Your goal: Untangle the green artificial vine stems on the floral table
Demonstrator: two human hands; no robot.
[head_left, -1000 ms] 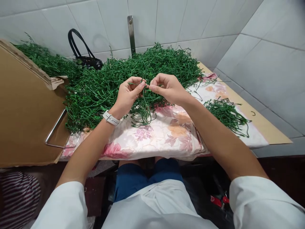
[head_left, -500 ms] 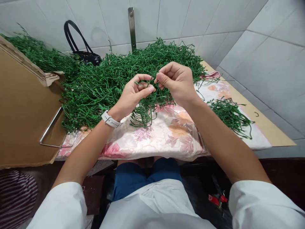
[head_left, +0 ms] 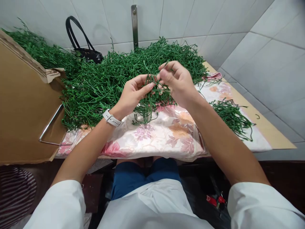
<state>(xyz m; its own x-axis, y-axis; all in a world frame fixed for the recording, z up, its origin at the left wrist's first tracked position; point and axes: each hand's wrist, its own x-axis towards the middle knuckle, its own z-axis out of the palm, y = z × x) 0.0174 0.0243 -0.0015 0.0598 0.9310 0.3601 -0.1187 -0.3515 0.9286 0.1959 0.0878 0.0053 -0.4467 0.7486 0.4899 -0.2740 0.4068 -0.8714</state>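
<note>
So, what does my head-camera feed show at centre?

Green strands [head_left: 154, 83], tangled and lifted just above a heaped pile [head_left: 95, 92] of the same material. The pile lies on a floral cloth [head_left: 152, 138].

State of the hands?

Right hand [head_left: 177, 84]: grasping, thumb and fingertips pinched on the strands. Left hand [head_left: 132, 95]: fingers curled, strands at the fingertips; from here I cannot tell whether it grips them. A white watch [head_left: 111, 118] circles the left wrist.

And around them?

A smaller bunch [head_left: 231, 119] lies on the cloth, right of the hands and apart from the pile. Left of the pile stands cardboard [head_left: 23, 95], with a wire frame [head_left: 51, 127] against it. Behind the pile, a black bag [head_left: 81, 47] sits by the tiled wall [head_left: 166, 19], near a steel bracket [head_left: 134, 27].

Below the table?

Blue shorts [head_left: 145, 178] between white sleeves [head_left: 54, 206], and a red object [head_left: 215, 200] too small for me to name.
</note>
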